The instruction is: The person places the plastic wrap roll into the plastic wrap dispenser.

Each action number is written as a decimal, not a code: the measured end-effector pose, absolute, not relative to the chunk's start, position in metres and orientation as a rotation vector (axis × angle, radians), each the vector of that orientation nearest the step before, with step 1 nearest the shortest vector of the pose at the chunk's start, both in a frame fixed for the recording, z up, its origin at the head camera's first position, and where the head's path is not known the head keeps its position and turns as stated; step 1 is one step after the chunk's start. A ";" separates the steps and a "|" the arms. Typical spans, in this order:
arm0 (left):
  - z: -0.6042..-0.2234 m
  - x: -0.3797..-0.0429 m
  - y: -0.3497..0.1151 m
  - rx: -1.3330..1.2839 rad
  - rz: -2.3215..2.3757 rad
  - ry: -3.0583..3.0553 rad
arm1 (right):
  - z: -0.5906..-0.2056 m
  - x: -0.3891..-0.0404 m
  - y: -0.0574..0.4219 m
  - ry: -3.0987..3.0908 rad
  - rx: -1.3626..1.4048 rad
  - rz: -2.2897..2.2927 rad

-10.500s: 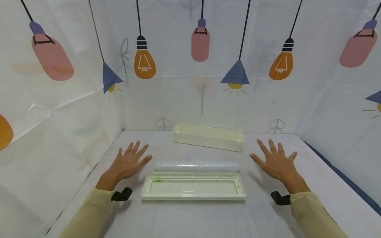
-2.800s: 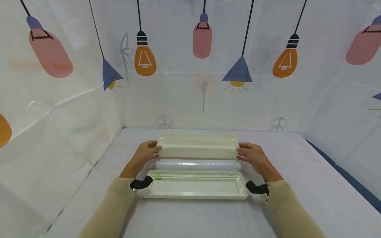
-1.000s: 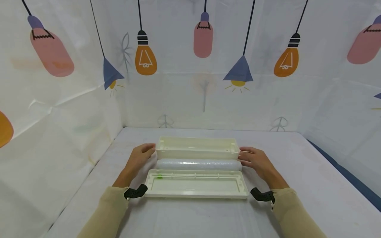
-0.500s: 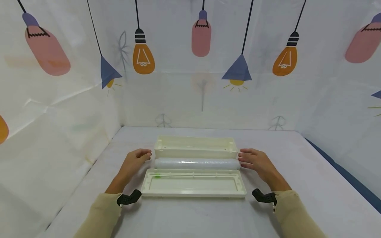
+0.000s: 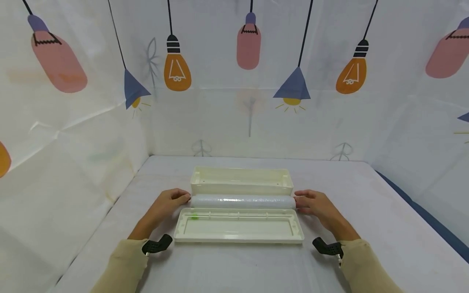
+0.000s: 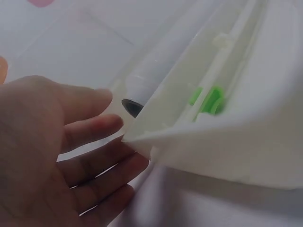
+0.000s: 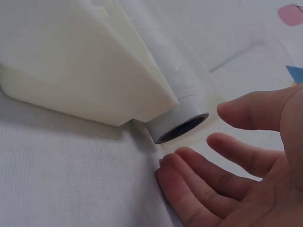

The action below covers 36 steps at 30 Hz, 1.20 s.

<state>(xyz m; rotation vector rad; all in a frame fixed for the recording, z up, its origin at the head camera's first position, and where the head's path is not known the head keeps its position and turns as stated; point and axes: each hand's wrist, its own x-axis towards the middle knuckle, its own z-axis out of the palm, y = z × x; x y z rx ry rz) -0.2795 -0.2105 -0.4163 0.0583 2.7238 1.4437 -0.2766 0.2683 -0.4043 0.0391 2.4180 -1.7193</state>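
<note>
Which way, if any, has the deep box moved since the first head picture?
Yes: judged against the table, the deep box has moved left and away from the back edge.

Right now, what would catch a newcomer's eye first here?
Probably the colourful printed lamps across the white backdrop, high in the head view. Below, a shiny white roll lies between a deep cream box and a shallow cream tray. The left hand and right hand are by its ends.

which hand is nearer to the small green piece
Left: the left hand is just left of and slightly beyond the small green piece; the right hand is far to its right.
</note>
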 end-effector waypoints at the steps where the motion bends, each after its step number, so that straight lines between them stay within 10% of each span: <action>1: -0.416 -0.279 -0.210 0.076 1.443 2.720 | -0.405 -0.276 0.268 2.428 0.023 -1.705; 36: -0.420 -0.275 -0.204 0.217 1.285 2.774 | -0.414 -0.275 0.269 2.577 -0.183 -1.512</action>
